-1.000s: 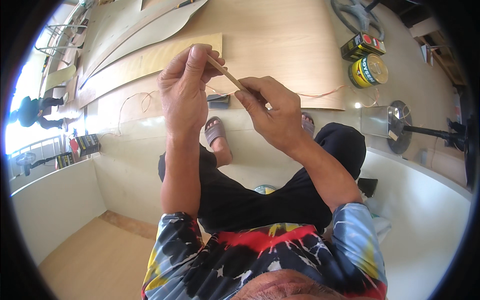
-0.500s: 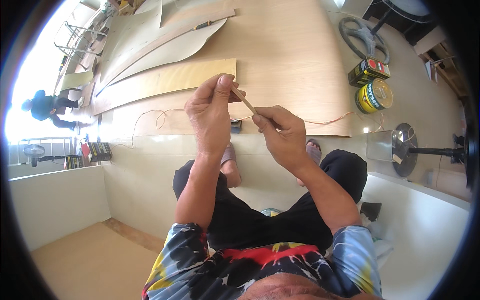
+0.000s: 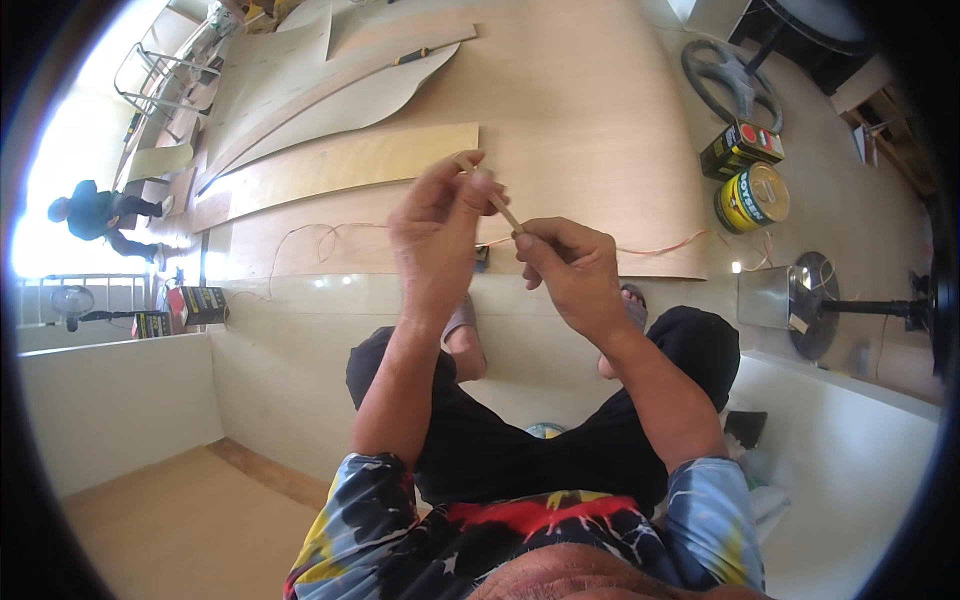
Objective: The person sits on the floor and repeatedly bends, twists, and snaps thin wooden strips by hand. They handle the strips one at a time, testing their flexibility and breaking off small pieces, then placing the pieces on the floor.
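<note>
The large wood-grain sheet (image 3: 580, 120) is the landmark. Above its near part, in the air, a thin wooden strip (image 3: 508, 212) slants between 2 hands. The left hand (image 3: 435, 235) grasps its upper part with thumb and fingers; the right hand (image 3: 572, 265) pinches the lower end. Gripping it at 2 places probably keeps so slim a piece steady, and raising it clear of the sheet likely brings it closer to the eyes.

On the sheet's left half lie a narrow yellowish board (image 3: 340, 175), a curved pale sheet (image 3: 370, 105) and, across that, a long lath (image 3: 340, 98) with a yellow-and-black cutter (image 3: 411, 56) on it, perhaps parked there within reach. Thin wires (image 3: 655, 247) run along the sheet's near edge.

Right of the sheet, on the glossy pale floor (image 3: 300, 370), stand a yellow-and-black can (image 3: 752, 200) and a dark rectangular tin (image 3: 738, 152), seemingly set off the work surface. Left of the sheet, against bright light, is 1 other person (image 3: 95, 212).
</note>
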A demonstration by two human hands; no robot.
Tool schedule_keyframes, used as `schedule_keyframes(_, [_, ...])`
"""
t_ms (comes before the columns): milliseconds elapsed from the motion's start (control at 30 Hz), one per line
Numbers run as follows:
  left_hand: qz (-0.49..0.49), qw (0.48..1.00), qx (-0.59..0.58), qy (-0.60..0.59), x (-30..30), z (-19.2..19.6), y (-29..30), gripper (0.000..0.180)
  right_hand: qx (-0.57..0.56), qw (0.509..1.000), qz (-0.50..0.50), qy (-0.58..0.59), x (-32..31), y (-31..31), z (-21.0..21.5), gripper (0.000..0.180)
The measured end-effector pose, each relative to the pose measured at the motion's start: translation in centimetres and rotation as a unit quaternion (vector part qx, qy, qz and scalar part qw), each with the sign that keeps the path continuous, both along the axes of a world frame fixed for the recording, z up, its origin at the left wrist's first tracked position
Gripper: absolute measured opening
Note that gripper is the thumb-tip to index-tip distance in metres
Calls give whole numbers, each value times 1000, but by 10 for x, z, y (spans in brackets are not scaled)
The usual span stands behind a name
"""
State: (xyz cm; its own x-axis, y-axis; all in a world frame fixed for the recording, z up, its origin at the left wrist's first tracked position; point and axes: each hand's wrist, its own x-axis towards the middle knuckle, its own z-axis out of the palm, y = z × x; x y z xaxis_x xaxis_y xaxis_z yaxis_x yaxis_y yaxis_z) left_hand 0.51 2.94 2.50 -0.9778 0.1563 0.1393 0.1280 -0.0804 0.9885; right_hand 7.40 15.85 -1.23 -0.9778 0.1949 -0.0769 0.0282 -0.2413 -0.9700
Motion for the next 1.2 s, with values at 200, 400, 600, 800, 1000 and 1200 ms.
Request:
schedule_keyframes(200, [-89, 995, 2, -39, 9, -11, 15, 19, 5, 999, -38, 21, -7, 11, 7, 21])
schedule_keyframes(400, [-69, 997, -1, -19, 7, -17, 12, 17, 24, 999, -22, -11, -6, 13, 7, 21])
schedule_keyframes(600, [-12, 998, 54, -9, -2, -16, 6, 19, 117, 990, -27, 67, 0, 5, -5, 26])
schedule_keyframes(800, [25, 995, 92, 21, -16, -11, -7, 21, 242, 960, -79, 117, 5, -1, -12, 27])
schedule_keyframes(1000, [35, 995, 86, 23, -16, -10, -8, 22, 295, 937, -98, 161, 4, 0, -16, 23])
schedule_keyframes(1200, [52, 996, 70, 20, -16, -10, -6, 21, 322, 916, -129, 202, 0, 0, -22, 18])
